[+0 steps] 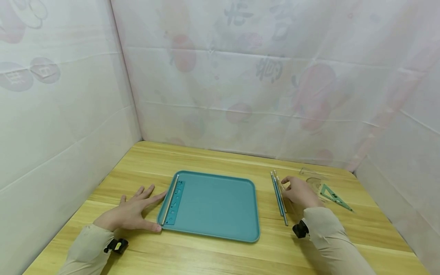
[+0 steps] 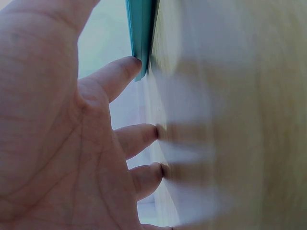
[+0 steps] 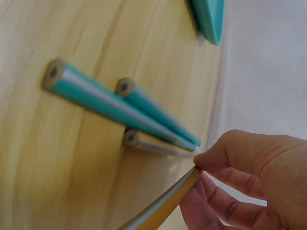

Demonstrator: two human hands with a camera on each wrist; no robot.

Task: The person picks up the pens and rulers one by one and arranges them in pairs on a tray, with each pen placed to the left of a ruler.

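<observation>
My right hand (image 1: 300, 191) pinches a yellow pencil (image 3: 165, 203) with a pale stripe between thumb and fingers, its near end running out of the right wrist view. Beside it on the table lie two teal pencils (image 3: 103, 100) and another yellow pencil (image 3: 151, 142), close together. My left hand (image 1: 132, 212) is spread at the left edge of a teal tray (image 1: 220, 206); the index fingertip touches the rim in the left wrist view (image 2: 139, 38). Inside the tray, along its left side, are a pencil (image 1: 170, 198) and a teal stencil ruler (image 1: 175, 203).
Right of my right hand lie a green set square (image 1: 337, 198), a clear protractor (image 1: 313, 183) and a clear ruler (image 1: 311, 173). The wooden table (image 1: 213, 258) is enclosed by pale printed cloth (image 1: 220, 95) at the back and sides.
</observation>
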